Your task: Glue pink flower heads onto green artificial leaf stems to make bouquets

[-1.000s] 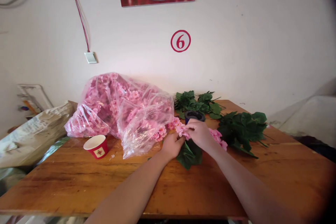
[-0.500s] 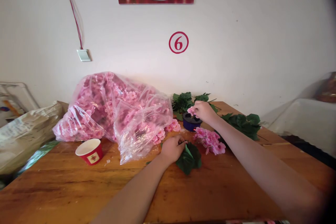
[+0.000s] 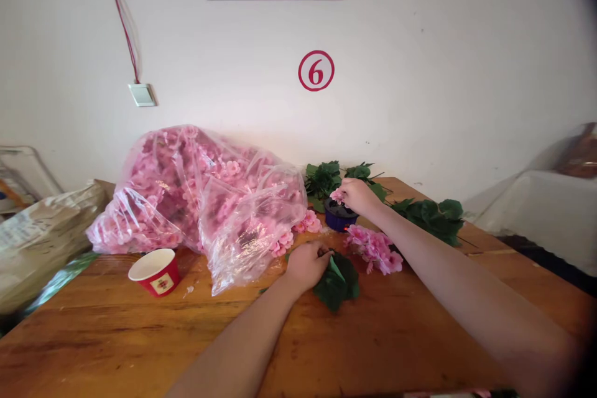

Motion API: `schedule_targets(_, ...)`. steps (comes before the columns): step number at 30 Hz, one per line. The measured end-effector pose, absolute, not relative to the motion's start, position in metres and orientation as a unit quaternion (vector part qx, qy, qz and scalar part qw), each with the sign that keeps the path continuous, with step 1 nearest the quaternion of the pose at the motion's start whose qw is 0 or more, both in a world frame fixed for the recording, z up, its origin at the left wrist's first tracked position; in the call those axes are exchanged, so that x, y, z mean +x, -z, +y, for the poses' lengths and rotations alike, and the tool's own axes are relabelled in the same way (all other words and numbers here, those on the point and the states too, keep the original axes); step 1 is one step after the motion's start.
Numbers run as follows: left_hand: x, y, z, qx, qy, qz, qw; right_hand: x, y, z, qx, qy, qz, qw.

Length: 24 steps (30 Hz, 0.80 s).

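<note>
Closed around the stem end of a bunch of green artificial leaves (image 3: 338,283) is my left hand (image 3: 308,265), low over the table. My right hand (image 3: 359,194) pinches a pink artificial flower (image 3: 337,196) above a small dark blue round pot (image 3: 339,221), which shows a red light on its side and a dark top. The flower's lower end is at the pot's top; I cannot tell whether it touches. Just right of the pot lies a cluster of pink artificial flowers (image 3: 374,250). More loose pink flowers (image 3: 308,222) lie left of the pot.
A large clear plastic bag (image 3: 196,189) full of pink flowers fills the table's back left. In front of it stands a red paper cup (image 3: 156,272). Green leaf bunches (image 3: 433,219) lie at the back right, others (image 3: 323,179) behind the pot. The wooden table (image 3: 373,348) meets a white wall.
My right hand has dipped the pink flower slightly lower and left over the pot. My left hand keeps its hold on the leaves. The camera view has shifted a little.
</note>
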State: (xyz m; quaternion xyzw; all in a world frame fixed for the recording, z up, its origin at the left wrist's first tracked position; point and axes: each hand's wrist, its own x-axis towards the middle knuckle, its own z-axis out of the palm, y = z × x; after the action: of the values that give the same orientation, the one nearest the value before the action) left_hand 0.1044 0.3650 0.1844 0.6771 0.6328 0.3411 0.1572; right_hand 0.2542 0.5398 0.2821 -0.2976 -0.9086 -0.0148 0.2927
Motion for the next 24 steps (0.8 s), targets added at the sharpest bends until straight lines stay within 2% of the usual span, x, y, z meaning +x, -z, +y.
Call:
schedule_targets(4, 0.098, -0.179, 0.371, 0.665, -0.342, 0.615, 0.251, 0.264, -0.285, 0.540, -0.317, 0.002, -0.888, 0.333)
schedule_targets(7, 0.097, -0.177, 0.373, 0.654, -0.337, 0.617, 0.278, 0.270, -0.281, 0.540, -0.340, -0.011, -0.870, 0.357)
schedule_targets(16, 0.104, -0.182, 0.366, 0.671, -0.329, 0.645, 0.159, 0.280, -0.272, 0.531, -0.372, -0.033, -0.848, 0.377)
schedule_targets(24, 0.104, -0.184, 0.365, 0.683, -0.309, 0.647, 0.140, 0.289, -0.278, 0.517, -0.366, -0.059, -0.845, 0.385)
